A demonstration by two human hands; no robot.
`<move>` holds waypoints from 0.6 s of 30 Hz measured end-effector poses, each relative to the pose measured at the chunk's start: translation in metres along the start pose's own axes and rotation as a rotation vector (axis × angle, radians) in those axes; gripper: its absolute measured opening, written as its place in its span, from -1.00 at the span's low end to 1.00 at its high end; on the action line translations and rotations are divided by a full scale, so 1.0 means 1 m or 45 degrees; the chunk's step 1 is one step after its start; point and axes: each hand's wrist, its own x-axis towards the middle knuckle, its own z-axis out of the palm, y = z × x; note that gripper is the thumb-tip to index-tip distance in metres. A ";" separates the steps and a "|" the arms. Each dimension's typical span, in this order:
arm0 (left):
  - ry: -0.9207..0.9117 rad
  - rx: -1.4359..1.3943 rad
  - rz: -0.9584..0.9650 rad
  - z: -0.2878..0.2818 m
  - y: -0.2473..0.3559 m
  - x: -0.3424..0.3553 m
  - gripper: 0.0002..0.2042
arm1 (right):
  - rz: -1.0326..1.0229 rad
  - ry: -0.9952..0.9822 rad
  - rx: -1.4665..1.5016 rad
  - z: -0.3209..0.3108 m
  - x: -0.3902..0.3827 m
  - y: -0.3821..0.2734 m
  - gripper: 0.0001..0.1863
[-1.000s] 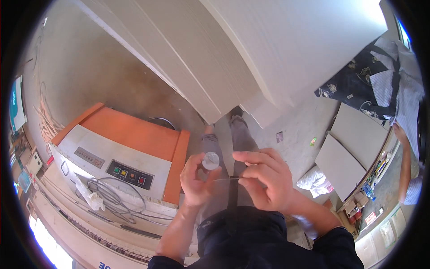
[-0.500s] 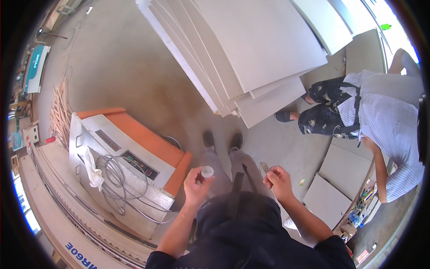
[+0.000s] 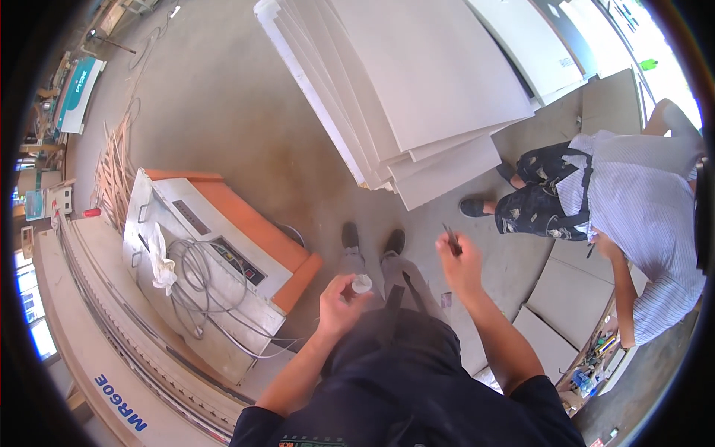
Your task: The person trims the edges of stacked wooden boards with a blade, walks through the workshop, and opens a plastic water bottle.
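Observation:
My left hand (image 3: pixel 339 304) is closed around a small round white container (image 3: pixel 362 283), held in front of my waist. Off to the right, my right hand (image 3: pixel 460 264) is raised and pinches a thin dark pen-like tool (image 3: pixel 451 239) that points up. The two hands are well apart. My shoes and grey trouser legs show on the concrete floor between them.
A grey and orange machine (image 3: pixel 216 246) with coiled cables and a white rag stands at my left. A stack of large pale boards (image 3: pixel 417 89) leans ahead. At the right, another person in a striped shirt (image 3: pixel 640 216) bends over flat panels (image 3: pixel 570 290) on the floor.
My hands were together at the container a second ago. They have separated, the right hand moving out and up with the thin tool. The view has swung, and the other person has come into sight.

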 end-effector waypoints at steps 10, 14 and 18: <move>-0.078 0.062 -0.390 0.010 -0.065 0.000 -0.69 | -0.507 0.122 -0.051 0.050 0.100 0.023 -0.89; -0.098 0.075 -0.417 0.012 -0.090 0.009 -0.68 | -0.893 0.109 -0.303 0.065 0.120 0.035 -0.84; -0.096 0.066 -0.434 0.012 -0.101 0.020 -0.68 | -0.816 0.191 -0.175 0.080 0.123 0.037 -0.86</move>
